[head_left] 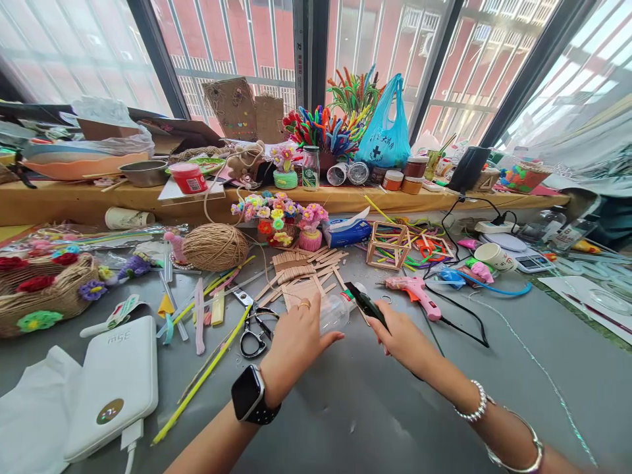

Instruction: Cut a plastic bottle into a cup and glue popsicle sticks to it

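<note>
My left hand [299,332], with a ring and a watch on its wrist, grips a clear plastic bottle [337,312] lying on its side against the grey table. Its fingers partly hide the bottle. In my right hand [402,339] is a black utility knife [364,299], angled toward the bottle's far end, where a bit of red and green shows. Whether the blade touches the plastic cannot be made out. Black-handled scissors [254,329] lie left of my left hand. Just beyond the bottle are wooden craft sticks [296,276].
A pink glue gun [417,293] with a black cord lies at the right. A white power bank [116,388] and yellow strips [202,378] are on the left. Behind stand a twine ball [214,247], a stick frame [388,245] and a crowded ledge [247,207].
</note>
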{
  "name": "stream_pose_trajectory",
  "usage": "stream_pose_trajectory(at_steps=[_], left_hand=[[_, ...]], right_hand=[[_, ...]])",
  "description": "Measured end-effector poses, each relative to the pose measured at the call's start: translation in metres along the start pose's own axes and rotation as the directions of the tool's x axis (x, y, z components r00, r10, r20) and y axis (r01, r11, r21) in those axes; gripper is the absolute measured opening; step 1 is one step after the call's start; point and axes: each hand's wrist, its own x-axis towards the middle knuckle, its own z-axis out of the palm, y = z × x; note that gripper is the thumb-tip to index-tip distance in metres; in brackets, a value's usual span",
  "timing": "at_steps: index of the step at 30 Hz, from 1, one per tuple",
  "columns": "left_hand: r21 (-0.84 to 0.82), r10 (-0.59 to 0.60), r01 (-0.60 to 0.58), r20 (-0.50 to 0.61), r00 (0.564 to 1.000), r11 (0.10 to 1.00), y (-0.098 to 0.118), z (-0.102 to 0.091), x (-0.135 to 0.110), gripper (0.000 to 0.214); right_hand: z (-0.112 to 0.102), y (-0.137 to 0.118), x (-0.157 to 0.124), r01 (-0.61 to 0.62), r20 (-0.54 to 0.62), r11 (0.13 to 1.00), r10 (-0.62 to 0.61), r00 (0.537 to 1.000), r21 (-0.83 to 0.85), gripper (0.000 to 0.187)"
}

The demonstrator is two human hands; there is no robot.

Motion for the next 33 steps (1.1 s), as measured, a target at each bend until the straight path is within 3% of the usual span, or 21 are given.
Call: stream_pose_trajectory(at_steps=[4,9,13,16,19,26,33], left_hand=[[0.047,-0.008,0.012,-0.067,0.998,0.999,0.002,0.006,-0.001,0.058],[0.082,-0.004,0.013,-0.112,0.994,0.997,0.002,0.011,-0.002,0.058],[0.115,0.004,0.012,-0.145,0.989,0.993,0.001,0.015,-0.003,0.06],[0.13,-0.008,0.027,-0.139,0.99,0.991,0.001,0.015,-0.003,0.058],[0.149,-0.027,0.048,-0.138,0.99,0.988,0.003,0.014,-0.003,0.055],[0.172,0.005,0.018,-0.132,0.991,0.985,0.002,0.015,-0.002,0.057],[0.177,-0.011,0.038,-0.154,0.988,0.983,0.004,0.015,-0.004,0.056]], right_hand=[[0.005,-0.001,0.002,0.011,0.023,0.981,-0.007,1.0,-0.195,0.021],[0.012,0.001,0.003,-0.001,-0.021,0.903,-0.009,1.0,-0.429,0.024],[0.007,-0.009,0.001,-0.083,0.017,0.909,0.098,0.995,-0.409,0.024],[-0.003,-0.018,0.0,-0.147,0.145,0.942,0.197,0.97,-0.3,0.025],[-0.011,-0.023,0.001,-0.143,0.232,0.946,0.215,0.949,-0.292,0.027],[-0.015,-0.032,0.006,-0.058,0.247,0.89,0.187,0.951,-0.452,0.031],[-0.015,-0.033,-0.004,-0.056,0.209,0.845,0.194,0.958,-0.532,0.027]])
